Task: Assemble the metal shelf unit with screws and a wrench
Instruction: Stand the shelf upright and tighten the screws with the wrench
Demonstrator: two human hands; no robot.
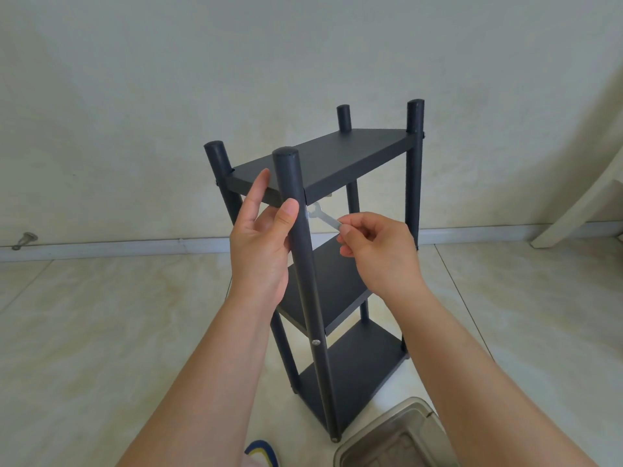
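Note:
A dark grey metal shelf unit (337, 153) stands upright on the floor, with three shelves and round posts at its corners. My left hand (261, 244) grips the nearest post (303, 264) just under the top shelf, thumb across the post's front. My right hand (377, 247) pinches the handle of a small silver wrench (325, 219). The wrench head sits at the right side of that post, just below the top shelf's corner. A silver screw head (316, 341) shows lower on the same post at the middle shelf.
A metal tray (391, 436) lies on the tiled floor at the bottom right, close to the unit's foot. A blue and yellow slipper (261, 451) shows at the bottom edge. A white chair leg (573, 210) leans at the right wall. A door stopper (24, 240) sits at the left skirting.

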